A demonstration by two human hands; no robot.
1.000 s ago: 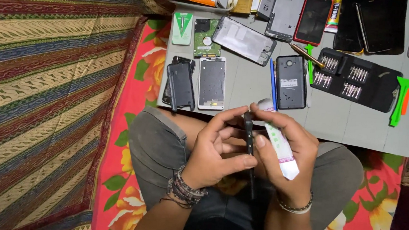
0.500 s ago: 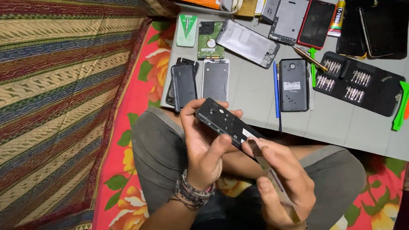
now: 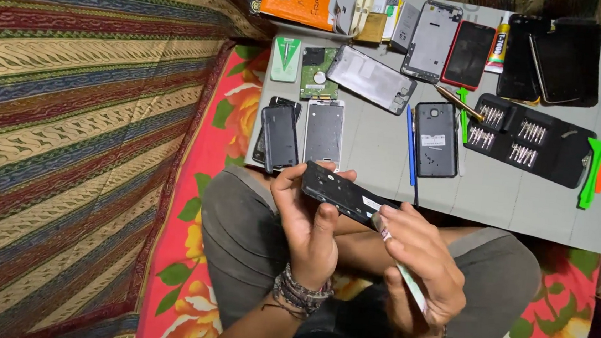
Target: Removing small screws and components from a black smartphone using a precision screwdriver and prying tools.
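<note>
While the person sat cross-legged behind a low grey board, the left hand gripped a black phone frame, fingers curled over its far edge and thumb under it, so the frame lay tilted above the lap with its inner face up. That hold seemingly kept it steady and open to the other hand. The right hand was closed around a thin pale card, its fingertips touching the frame's near end beside a small white label there; the card slanted down toward the lap, probably held as a prying tool.

On the board, parts lay spread flat within reach. An orange box sat at the far left corner. Just below it lay a small green-and-white packet, beside a green circuit board. A black back cover carried a white rectangular sticker at its middle. A glue tube with a yellow label stood between two phones. A black bit case lay open near the right.
</note>
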